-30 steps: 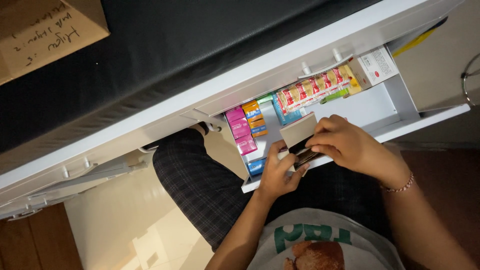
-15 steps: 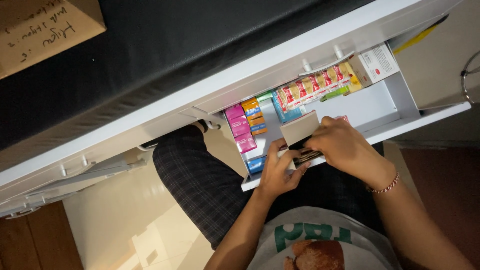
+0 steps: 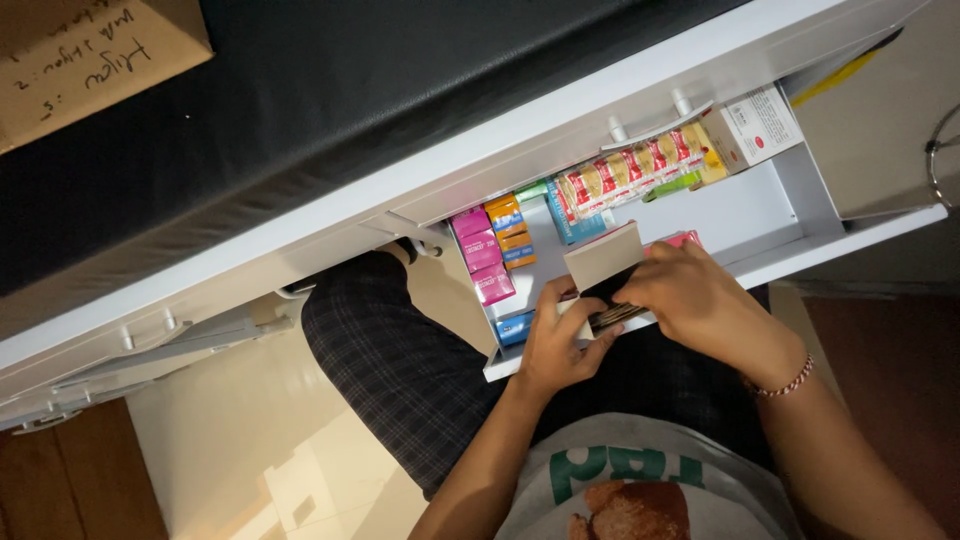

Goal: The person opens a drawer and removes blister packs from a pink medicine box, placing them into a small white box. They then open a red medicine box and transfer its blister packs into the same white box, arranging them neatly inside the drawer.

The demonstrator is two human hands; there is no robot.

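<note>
Over the open white drawer, left hand and right hand grip clamped on one small box.

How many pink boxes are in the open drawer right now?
4 visible: three pink boxes lie in a row at the drawer's left end, and one pink box edge peeks above the right hand. The hands may hide more.

We see an open white metal drawer; pink boxes, orange boxes and a white carton lie inside it.
</note>
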